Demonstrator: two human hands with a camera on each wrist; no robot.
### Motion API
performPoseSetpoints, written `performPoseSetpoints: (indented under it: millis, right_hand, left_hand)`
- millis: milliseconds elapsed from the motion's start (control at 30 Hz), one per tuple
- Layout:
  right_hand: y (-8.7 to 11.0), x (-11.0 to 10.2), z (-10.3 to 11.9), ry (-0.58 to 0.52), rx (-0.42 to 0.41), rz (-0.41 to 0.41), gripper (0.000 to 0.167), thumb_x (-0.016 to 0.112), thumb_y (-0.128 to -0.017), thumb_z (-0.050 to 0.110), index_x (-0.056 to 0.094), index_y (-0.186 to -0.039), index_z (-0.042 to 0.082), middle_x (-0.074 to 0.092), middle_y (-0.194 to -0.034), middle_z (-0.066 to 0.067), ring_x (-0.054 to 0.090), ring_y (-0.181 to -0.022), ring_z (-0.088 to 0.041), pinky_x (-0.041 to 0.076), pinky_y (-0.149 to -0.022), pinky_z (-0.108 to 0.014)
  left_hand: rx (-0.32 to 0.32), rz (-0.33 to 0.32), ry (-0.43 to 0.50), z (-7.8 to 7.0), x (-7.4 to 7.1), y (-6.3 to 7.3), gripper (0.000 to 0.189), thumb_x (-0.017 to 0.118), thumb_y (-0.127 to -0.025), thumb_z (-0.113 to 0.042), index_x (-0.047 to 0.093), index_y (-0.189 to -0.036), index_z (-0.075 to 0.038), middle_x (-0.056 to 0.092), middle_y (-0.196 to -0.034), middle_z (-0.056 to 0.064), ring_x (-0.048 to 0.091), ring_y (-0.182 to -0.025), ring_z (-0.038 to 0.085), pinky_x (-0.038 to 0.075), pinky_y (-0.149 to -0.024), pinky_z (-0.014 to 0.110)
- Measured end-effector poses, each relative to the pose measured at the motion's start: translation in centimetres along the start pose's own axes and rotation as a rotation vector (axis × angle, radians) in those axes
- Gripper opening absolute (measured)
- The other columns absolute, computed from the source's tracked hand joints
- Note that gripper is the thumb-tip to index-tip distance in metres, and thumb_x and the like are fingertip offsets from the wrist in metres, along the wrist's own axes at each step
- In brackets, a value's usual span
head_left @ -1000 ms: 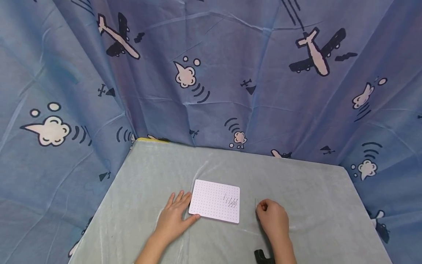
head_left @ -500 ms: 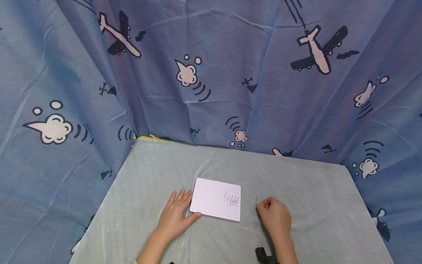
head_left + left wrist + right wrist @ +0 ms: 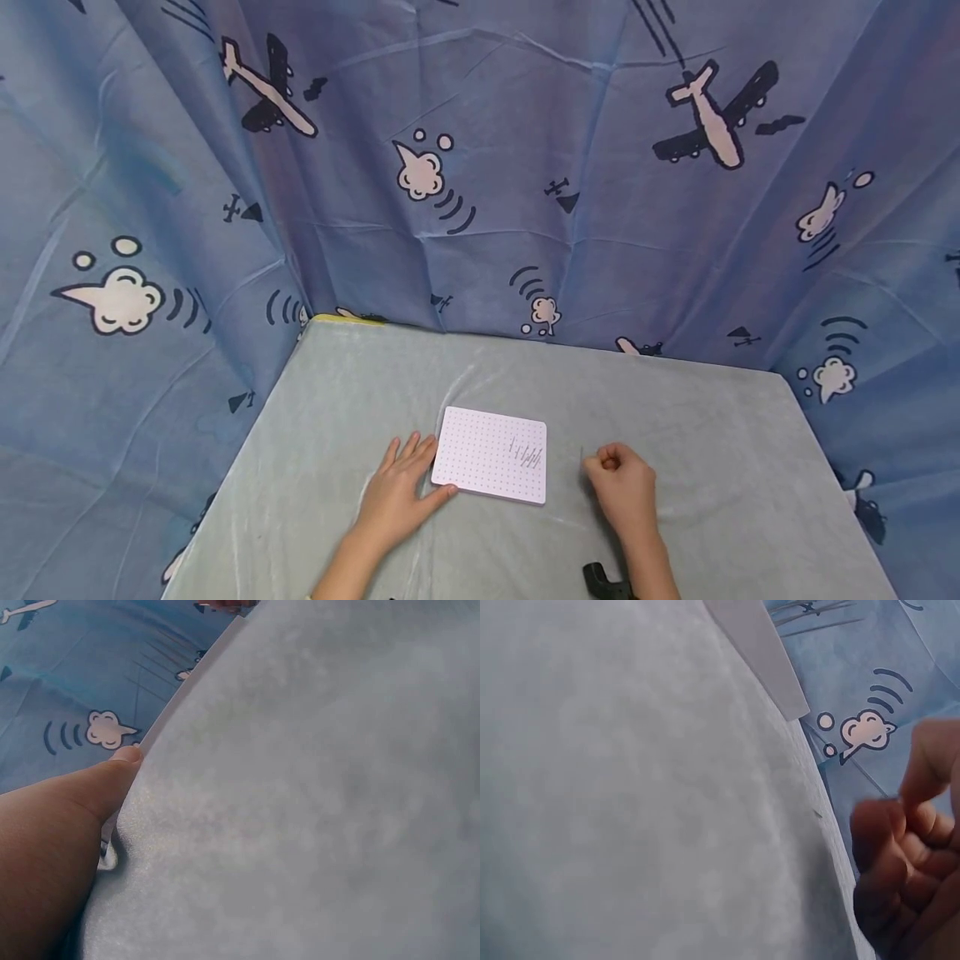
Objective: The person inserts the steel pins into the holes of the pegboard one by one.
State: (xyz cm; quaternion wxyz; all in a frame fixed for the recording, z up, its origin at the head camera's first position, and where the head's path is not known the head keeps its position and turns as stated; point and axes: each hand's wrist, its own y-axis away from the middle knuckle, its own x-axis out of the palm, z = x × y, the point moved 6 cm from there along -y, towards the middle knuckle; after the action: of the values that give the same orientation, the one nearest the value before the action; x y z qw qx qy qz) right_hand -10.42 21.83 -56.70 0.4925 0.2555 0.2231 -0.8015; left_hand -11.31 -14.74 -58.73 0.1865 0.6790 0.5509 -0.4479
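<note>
A white board (image 3: pixel 480 457) with a grid of small holes lies on the grey cloth. Several thin dark pins (image 3: pixel 528 456) stand in its right part. My left hand (image 3: pixel 393 504) rests at the board's left side, fingers spread and thumb at the near edge; in the left wrist view that thumb (image 3: pixel 120 769) touches the edge. To the board's right, my right hand (image 3: pixel 624 487) has its fingers curled, thumb and forefinger pinched together. A tiny dark tip (image 3: pixel 896 799) shows at the pinch, mostly hidden. Another thin pin (image 3: pixel 581 455) lies just left of these fingers.
A black curved piece (image 3: pixel 603 582) sits by the right wrist. Grey cloth (image 3: pixel 675 433) covers the table. Blue curtains (image 3: pixel 487 167) printed with planes and clouds hang behind and at both sides. A yellow strip (image 3: pixel 348 319) shows at the far left corner.
Two thin lines showed by the right fingertips a second ago; one shows now. The right hand has turned and lifted slightly, its pinch facing up more. The left hand stays at the board.
</note>
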Motion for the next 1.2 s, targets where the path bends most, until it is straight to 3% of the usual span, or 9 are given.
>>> performPoseSetpoints:
  millis: [233,433,867,1200]
  right_hand:
    - [0.3,0.9,0.8,-0.248,-0.032,0.063,0.015,0.069,-0.081,-0.007,0.069,-0.084,0.007,0.065,-0.072,-0.004,0.058,-0.059,-0.015,0.048,-0.050,-0.024]
    - [0.7,1.7,1.9,-0.370,-0.115,0.101,0.023,0.074,-0.083,-0.015,0.071,-0.080,0.007,0.070,-0.076,-0.006,0.059,-0.058,-0.013,0.049,-0.048,-0.023]
    - [1.6,2.9,3.4,-0.371,-0.304,0.143,0.036,0.078,-0.085,-0.018,0.071,-0.080,0.017,0.073,-0.081,0.002,0.059,-0.063,-0.010,0.049,-0.053,-0.018]
    - [1.8,3.3,4.0,-0.358,-0.339,0.180,0.034,0.080,-0.083,-0.018,0.073,-0.080,0.015,0.071,-0.078,0.004,0.059,-0.063,-0.009,0.049,-0.054,-0.018]
  left_hand:
    - [0.014,-0.013,-0.015,0.0,0.1,0.0,0.082,0.081,-0.093,-0.060,0.065,-0.152,-0.005,0.063,-0.155,0.010,0.049,-0.153,0.034,0.024,-0.134,0.056]
    - [0.016,-0.019,-0.026,0.1,0.1,0.0,0.083,0.080,-0.093,-0.061,0.064,-0.153,-0.006,0.063,-0.155,0.009,0.050,-0.152,0.033,0.025,-0.134,0.055]
    - [0.020,-0.021,-0.018,0.1,0.1,0.0,0.083,0.081,-0.093,-0.060,0.064,-0.153,-0.006,0.063,-0.155,0.010,0.050,-0.152,0.034,0.026,-0.133,0.057]
    - [0.026,-0.029,-0.019,0.2,0.2,0.0,0.083,0.081,-0.093,-0.061,0.064,-0.153,-0.006,0.063,-0.155,0.009,0.051,-0.152,0.034,0.026,-0.133,0.056]
